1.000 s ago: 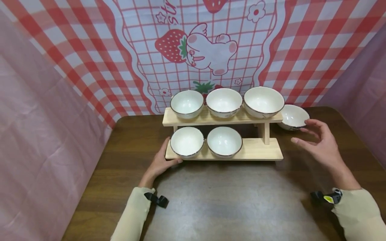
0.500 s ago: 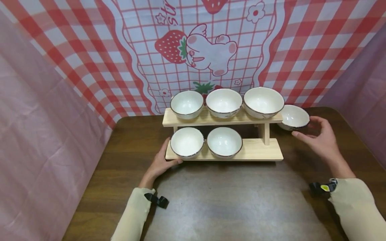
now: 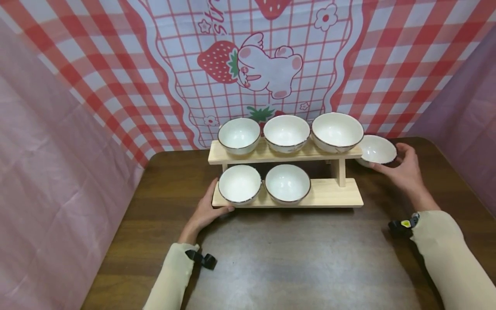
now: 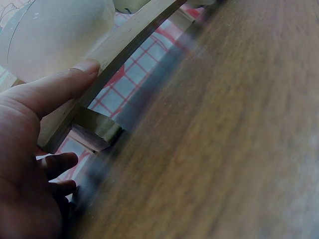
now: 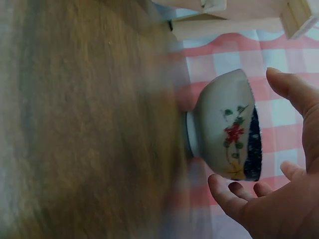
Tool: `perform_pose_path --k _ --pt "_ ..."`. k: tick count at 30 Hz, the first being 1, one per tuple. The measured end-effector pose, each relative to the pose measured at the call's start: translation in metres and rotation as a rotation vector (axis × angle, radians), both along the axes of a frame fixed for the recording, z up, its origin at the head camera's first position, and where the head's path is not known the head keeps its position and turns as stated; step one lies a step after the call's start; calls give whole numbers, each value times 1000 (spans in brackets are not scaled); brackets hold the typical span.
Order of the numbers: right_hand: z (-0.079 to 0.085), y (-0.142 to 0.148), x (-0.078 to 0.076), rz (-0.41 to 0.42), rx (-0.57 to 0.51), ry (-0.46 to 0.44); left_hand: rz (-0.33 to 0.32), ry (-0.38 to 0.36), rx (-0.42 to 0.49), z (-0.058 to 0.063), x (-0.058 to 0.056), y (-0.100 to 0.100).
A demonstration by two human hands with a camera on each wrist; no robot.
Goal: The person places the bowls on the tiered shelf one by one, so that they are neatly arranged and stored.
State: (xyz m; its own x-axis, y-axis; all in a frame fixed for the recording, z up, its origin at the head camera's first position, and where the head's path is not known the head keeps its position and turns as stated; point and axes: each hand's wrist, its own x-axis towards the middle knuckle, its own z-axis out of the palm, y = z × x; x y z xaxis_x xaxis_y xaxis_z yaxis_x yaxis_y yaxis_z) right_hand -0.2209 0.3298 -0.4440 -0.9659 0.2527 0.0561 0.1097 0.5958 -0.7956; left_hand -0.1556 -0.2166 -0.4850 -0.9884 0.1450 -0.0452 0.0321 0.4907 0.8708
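Observation:
A two-tier wooden display stand [image 3: 336,194] holds white bowls with dark rims. Three bowls, one of them the middle bowl [image 3: 287,132], line the upper shelf; the left bowl [image 3: 240,183] and right bowl [image 3: 288,183] sit on the lower shelf. My left hand [image 3: 204,211] grips the lower shelf's left end, its thumb [image 4: 82,69] on the front edge. Beside the stand at right, another bowl [image 3: 376,150] stands upright on the table, its outside painted with a red flower. My right hand [image 3: 407,170] reaches around this bowl, thumb in front, fingers at the far right side, spread rather than closed.
The brown wooden table [image 3: 162,189] carries everything, with a greyish sheen across its front middle. A red-checked strawberry cloth [image 3: 267,69] hangs right behind the stand. Pink curtains [image 3: 50,181] flank the table. The lower shelf's right part is bare wood.
My right hand has moved left and farther back, from beside the bowl to around its rim. My left hand stays on the stand, and the bowls keep their places.

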Motion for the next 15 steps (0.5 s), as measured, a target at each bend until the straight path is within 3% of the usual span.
perform_pose_path --k 15 --pt "-14 2 -15 13 -98 21 5 -8 20 1 1 0"
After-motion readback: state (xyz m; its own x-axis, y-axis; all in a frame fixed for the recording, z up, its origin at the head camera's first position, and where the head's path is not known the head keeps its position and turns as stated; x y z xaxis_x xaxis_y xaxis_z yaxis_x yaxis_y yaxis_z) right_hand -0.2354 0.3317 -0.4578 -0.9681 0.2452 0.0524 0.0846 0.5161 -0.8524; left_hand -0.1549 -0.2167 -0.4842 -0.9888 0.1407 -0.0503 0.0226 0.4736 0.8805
